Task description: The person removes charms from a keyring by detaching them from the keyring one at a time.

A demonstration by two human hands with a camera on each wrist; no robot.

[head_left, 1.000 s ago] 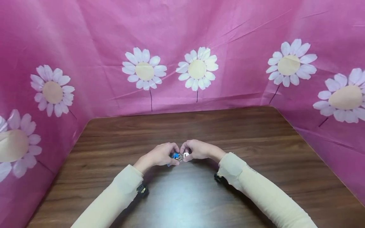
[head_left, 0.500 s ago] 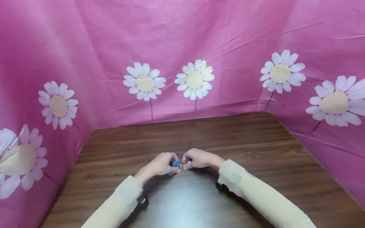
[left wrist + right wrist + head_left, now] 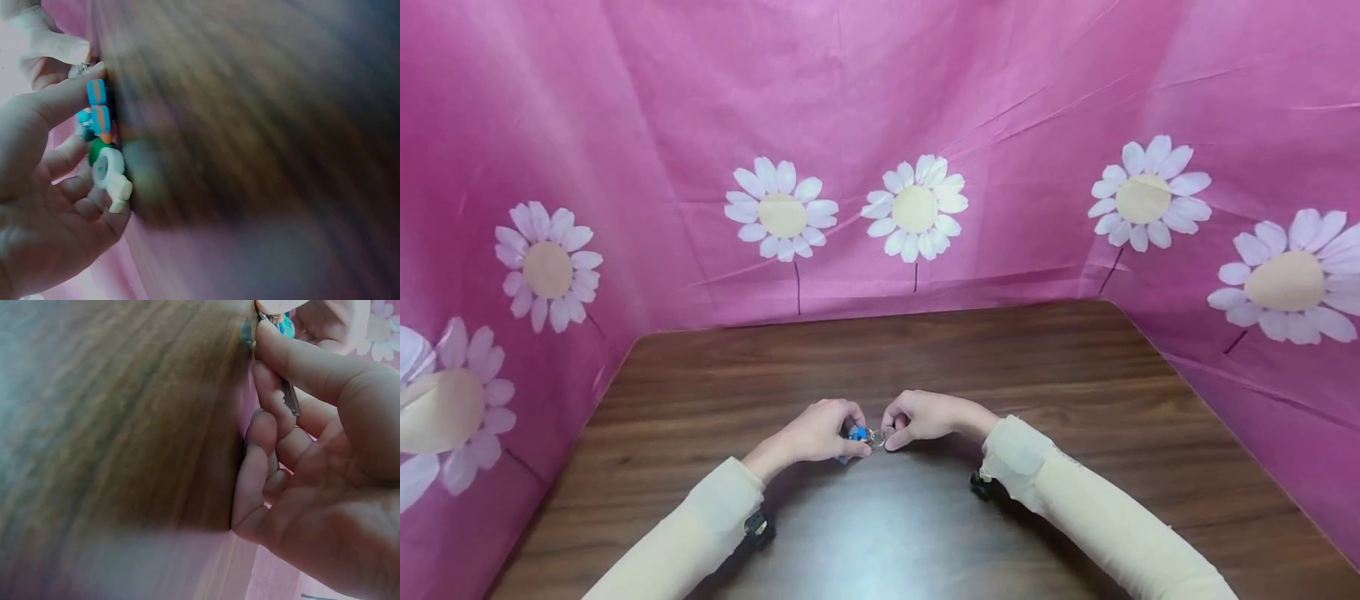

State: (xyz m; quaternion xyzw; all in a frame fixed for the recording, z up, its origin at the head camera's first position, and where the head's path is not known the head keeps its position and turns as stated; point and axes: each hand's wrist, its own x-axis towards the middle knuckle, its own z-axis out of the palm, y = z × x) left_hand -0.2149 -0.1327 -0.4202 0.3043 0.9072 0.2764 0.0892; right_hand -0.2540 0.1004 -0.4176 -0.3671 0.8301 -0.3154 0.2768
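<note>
A keychain is stretched between my two hands just above the table. My left hand (image 3: 818, 431) pinches its rubbery blue charm (image 3: 859, 433); the left wrist view shows blue and orange parts of the charm (image 3: 99, 117) and a white and green piece (image 3: 110, 167) hanging below. Small metal links, the key ring (image 3: 875, 440), bridge the gap to my right hand (image 3: 927, 415). Thumb and fingers of that hand pinch a metal key (image 3: 289, 398), whose notched blade shows between the fingers in the right wrist view. The key's head is mostly hidden by the fingertips.
The brown wood-grain table (image 3: 880, 358) lies under both hands. A pink cloth (image 3: 850, 75) with white daisies surrounds its back and sides. Dark wrist devices (image 3: 758, 529) sit under the sleeve cuffs.
The flat silver face beside the right fingers has turned edge-on and now shows only partly. My hands have drawn slightly apart. The head view has tilted, so the table sits lower in it.
</note>
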